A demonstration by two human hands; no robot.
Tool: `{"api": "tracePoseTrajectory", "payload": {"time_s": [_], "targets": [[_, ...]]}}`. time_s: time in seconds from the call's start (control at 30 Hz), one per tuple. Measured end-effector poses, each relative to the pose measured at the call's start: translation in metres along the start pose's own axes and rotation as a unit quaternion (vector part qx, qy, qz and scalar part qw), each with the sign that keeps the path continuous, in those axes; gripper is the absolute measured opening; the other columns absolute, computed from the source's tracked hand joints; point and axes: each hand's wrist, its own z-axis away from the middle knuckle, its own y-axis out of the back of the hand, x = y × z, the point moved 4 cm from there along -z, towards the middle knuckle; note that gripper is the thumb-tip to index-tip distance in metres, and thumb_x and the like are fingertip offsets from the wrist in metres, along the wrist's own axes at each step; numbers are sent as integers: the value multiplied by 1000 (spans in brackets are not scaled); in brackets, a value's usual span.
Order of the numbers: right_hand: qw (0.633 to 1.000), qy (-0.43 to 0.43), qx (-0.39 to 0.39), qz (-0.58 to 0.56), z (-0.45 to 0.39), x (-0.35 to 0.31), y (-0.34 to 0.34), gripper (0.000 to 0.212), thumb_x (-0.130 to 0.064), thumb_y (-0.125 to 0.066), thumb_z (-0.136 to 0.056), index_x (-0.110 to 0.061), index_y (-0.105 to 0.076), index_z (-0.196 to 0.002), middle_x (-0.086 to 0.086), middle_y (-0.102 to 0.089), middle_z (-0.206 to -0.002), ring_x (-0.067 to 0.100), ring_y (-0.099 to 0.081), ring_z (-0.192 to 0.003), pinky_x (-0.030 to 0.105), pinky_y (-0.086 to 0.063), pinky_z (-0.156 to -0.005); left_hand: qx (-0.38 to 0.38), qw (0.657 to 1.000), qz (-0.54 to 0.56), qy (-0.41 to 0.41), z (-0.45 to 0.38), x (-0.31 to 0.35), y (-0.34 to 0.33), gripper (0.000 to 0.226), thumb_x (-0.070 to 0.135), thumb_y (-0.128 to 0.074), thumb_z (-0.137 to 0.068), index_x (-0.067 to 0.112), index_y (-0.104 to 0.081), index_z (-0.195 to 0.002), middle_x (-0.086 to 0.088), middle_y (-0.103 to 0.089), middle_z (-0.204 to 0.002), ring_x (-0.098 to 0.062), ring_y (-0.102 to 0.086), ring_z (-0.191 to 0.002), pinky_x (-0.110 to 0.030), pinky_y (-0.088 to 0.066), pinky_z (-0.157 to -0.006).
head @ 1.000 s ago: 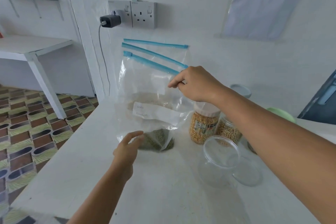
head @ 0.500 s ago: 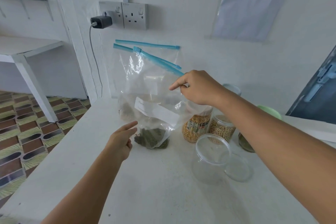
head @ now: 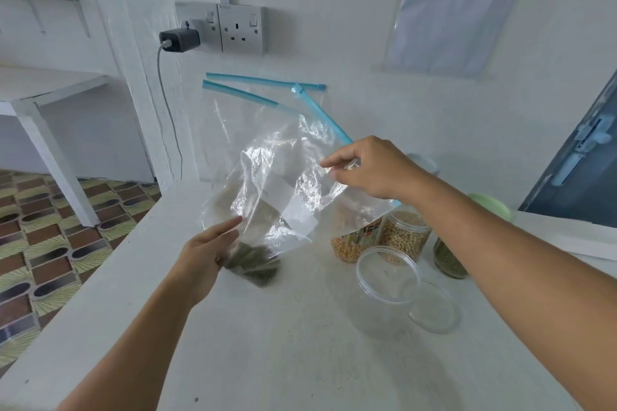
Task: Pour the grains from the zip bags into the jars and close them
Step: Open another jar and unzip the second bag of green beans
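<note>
so your right hand (head: 370, 167) pinched the clear plastic zip bag with the blue zipper strip (head: 283, 190) near its top edge and held it tilted above the white table (head: 267, 344), the green grains (head: 253, 265) gathered in its low corner. your left hand (head: 203, 257) lay with fingers straight against that lower corner, gripping nothing. two more clear zip bags (head: 227, 130) leaned on the wall behind. the empty clear plastic jar (head: 384, 290) stood open near the bag, its clear round lid (head: 434, 307) just beside it, with three filled jars (head: 400, 237) behind.
</note>
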Motion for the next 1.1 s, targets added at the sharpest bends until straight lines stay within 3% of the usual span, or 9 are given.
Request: {"api": "tracePoseTrajectory", "payload": {"time_s": [0.23, 0.33, 0.4, 0.57, 0.63, 0.73, 0.83, 0.97, 1.1], "targets": [[990, -19, -74, -117, 10, 15, 12, 31, 0, -77, -91, -23, -82, -112, -4, -81, -97, 7, -76, -97, 26, -60, -93, 30, 998, 4, -55, 2, 18, 13, 28, 19, -76, -87, 23, -80, -114, 9, -76, -118, -11, -59, -101, -29, -38, -87], [993, -19, -45, -111, 12, 23, 8, 28, -5, -82, -87, -28, -84, -104, -4, -80, -93, 15, -77, -91, 31, -60, -93, -9, 998, -19, -53, 5, 17, 12, 40, 17, -76, -86, 22, -75, -125, 1, -75, -125, -9, -65, -120, -33, -44, -104], [994, -23, -30, -102, 12, 30, 3, 27, -13, -86, -84, -34, -84, -101, -7, -80, -94, 14, -76, -92, 37, -58, -100, -30, 998, -17, -45, 7, 14, 12, 48, 14, -80, -81, 21, -74, -128, -9, -74, -126, -17, -70, -116, -34, -53, -99], [993, -25, -41, -108, 17, 36, -3, 27, -15, -86, -85, -35, -83, -104, -13, -80, -97, 5, -74, -98, 36, -57, -102, -54, 995, -64, -47, 12, 10, 9, 90, 52, -104, -38, 27, -79, -121, -2, -76, -122, -20, -72, -109, -34, -47, -102], [992, -23, -38, -114, 19, 36, -2, 28, -15, -85, -86, -34, -83, -106, -14, -80, -97, 4, -74, -99, 31, -57, -100, -45, 995, -66, -55, 15, 14, 6, 79, 55, -102, -46, 27, -80, -117, 0, -75, -121, -14, -64, -89, -31, -45, -90], [989, -23, -15, -147, 22, 37, 0, 26, -12, -83, -89, -31, -83, -106, -12, -80, -100, 7, -74, -100, 27, -58, -95, -26, 997, -32, -67, 21, 31, -1, 36, 26, -85, -74, 19, -82, -109, -5, -75, -123, -6, -55, -68, -29, -35, -72], [978, -22, 7, -207, 31, 37, 2, 25, -7, -77, -93, -25, -83, -108, -8, -80, -100, 9, -75, -99, 24, -59, -92, -9, 993, -49, -104, 24, 52, 0, 42, 20, -77, -77, 16, -76, -118, -4, -74, -125, -1, -66, -81, -30, -45, -91], [968, -22, 33, -249, 46, 46, 0, 25, -4, -73, -95, -20, -81, -111, -8, -80, -94, -4, -71, -83, 14, -56, -79, 5, 988, -61, -139, 26, 80, 3, 42, 20, -76, -77, 14, -75, -119, -4, -76, -122, -22, -65, -124, -44, -40, -118], [956, -16, 56, -287, 61, 60, -12, 25, 0, -71, -95, -17, -81, -112, -9, -80, -104, 0, -73, -90, 16, -55, -81, 9, 981, -71, -183, 32, 99, -4, 26, 17, -76, -79, 22, -83, -104, -7, -79, -100, -34, -69, -114, -48, -45, -114]]}}
